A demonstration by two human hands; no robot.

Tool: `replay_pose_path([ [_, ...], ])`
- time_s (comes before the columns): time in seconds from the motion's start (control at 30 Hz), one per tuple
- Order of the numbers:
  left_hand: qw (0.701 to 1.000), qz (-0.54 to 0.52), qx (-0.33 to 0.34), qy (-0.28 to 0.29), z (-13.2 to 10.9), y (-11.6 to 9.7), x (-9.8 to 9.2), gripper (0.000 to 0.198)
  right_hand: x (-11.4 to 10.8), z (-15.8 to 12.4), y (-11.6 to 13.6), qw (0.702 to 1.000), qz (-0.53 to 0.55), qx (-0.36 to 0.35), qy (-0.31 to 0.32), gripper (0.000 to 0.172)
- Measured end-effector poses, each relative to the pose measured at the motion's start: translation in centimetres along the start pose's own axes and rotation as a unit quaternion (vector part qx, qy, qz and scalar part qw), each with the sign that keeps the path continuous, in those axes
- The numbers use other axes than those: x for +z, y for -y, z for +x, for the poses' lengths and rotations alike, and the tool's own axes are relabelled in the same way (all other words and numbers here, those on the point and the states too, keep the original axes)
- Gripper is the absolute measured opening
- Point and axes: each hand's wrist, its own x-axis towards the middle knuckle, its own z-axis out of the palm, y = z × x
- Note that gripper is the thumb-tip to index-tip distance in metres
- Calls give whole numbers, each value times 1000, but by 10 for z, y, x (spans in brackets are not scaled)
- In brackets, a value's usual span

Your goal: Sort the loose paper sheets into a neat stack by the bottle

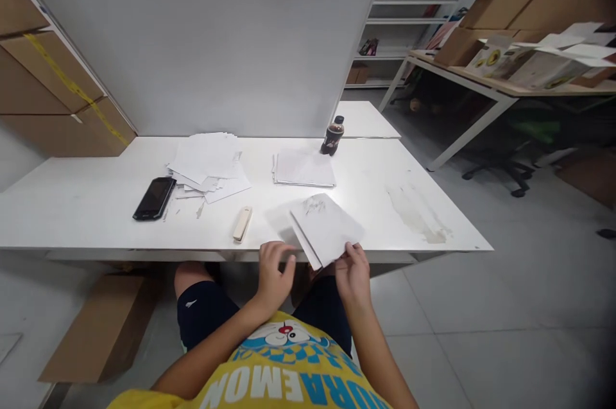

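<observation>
My right hand (353,271) is shut on the right corner of a white paper booklet (330,229), which it holds tilted above the table's front edge. Grey marks show on the booklet's upper part, and its left side gapes slightly. My left hand (276,274) is at the table edge left of the booklet, apart from it, with fingers loosely bent, thumb apart and nothing held. A cream stapler (242,224) lies on the table just beyond my left hand. Behind the booklet is a neat stack of similar papers (305,168).
A loose paper pile (206,162) and a black phone (154,198) lie on the white table (86,203) to the left. A dark drink bottle (332,135) stands by the stack. A whiteboard (202,43) rises at the back, with cardboard boxes (62,75) left of it.
</observation>
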Motion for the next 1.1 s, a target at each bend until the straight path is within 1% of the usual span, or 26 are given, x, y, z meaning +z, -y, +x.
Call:
replay_pose_path([
  [0.03, 995, -61, -82, -12, 1, 0, -1, 22, 4, -1, 0, 1000, 11, 4, 13, 25],
  [0.07, 980, -131, -148, -5, 2, -2, -1, 30, 7, -4, 0, 999, 14, 12, 29, 24],
  [0.1, 959, -206, -192, 16, 4, -5, -1, 39, 11, -8, -1, 999, 10, 18, 44, 25],
  [0.13, 935, -280, -213, 39, 6, -9, -1, 47, 15, -13, -2, 998, 3, 19, 56, 28],
  [0.17, 911, -344, -218, 57, 9, -14, 0, 52, 18, -19, -3, 998, -5, 15, 64, 31],
  [0.2, 891, -391, -219, 63, 13, -18, 0, 55, 21, -25, -5, 997, -15, 6, 70, 35],
  [0.23, 878, -419, -222, 60, 18, -21, 0, 57, 25, -30, -6, 997, -25, -5, 78, 39],
  [0.27, 874, -426, -227, 56, 23, -23, 0, 57, 27, -34, -6, 995, -37, -15, 87, 42],
  [0.3, 878, -416, -231, 53, 29, -23, -1, 56, 29, -36, -6, 994, -50, -24, 99, 43],
  [0.37, 901, -370, -220, 58, 43, -19, -5, 52, 30, -33, -2, 990, -71, -40, 119, 42],
  [0.43, 926, -320, -190, 63, 56, -13, -12, 48, 28, -22, 9, 988, -81, -65, 115, 42],
  [0.5, 945, -281, -156, 59, 68, -7, -21, 44, 22, -6, 25, 986, -82, -103, 105, 45],
  [0.6, 962, -240, -122, 44, 79, -4, -32, 39, 10, 17, 48, 973, -100, -170, 122, 54],
  [0.63, 965, -228, -121, 38, 82, -3, -34, 38, 6, 23, 53, 966, -121, -188, 130, 54],
  [0.67, 967, -219, -124, 32, 84, -1, -34, 38, 2, 27, 56, 957, -154, -201, 139, 50],
  [0.77, 967, -203, -153, 18, 86, 8, -30, 38, -7, 37, 51, 915, -291, -205, 188, 22],
  [0.8, 965, -204, -164, 12, 86, 13, -27, 39, -9, 39, 47, 904, -318, -201, 204, 16],
  [0.83, 963, -208, -173, 8, 85, 19, -25, 40, -10, 41, 43, 898, -330, -196, 215, 15],
  [0.87, 960, -213, -181, 3, 84, 25, -22, 41, -12, 42, 40, 898, -329, -194, 219, 16],
  [0.93, 956, -226, -184, -5, 81, 36, -19, 43, -14, 44, 34, 903, -323, -198, 202, 16],
  [1.0, 956, -234, -179, -6, 76, 43, -17, 44, -15, 45, 30, 897, -351, -199, 179, 16],
  [1.07, 959, -231, -166, -2, 72, 47, -16, 45, -16, 45, 27, 894, -374, -183, 166, 20],
  [1.1, 962, -226, -156, 1, 71, 48, -16, 46, -16, 44, 25, 897, -372, -172, 165, 24],
])
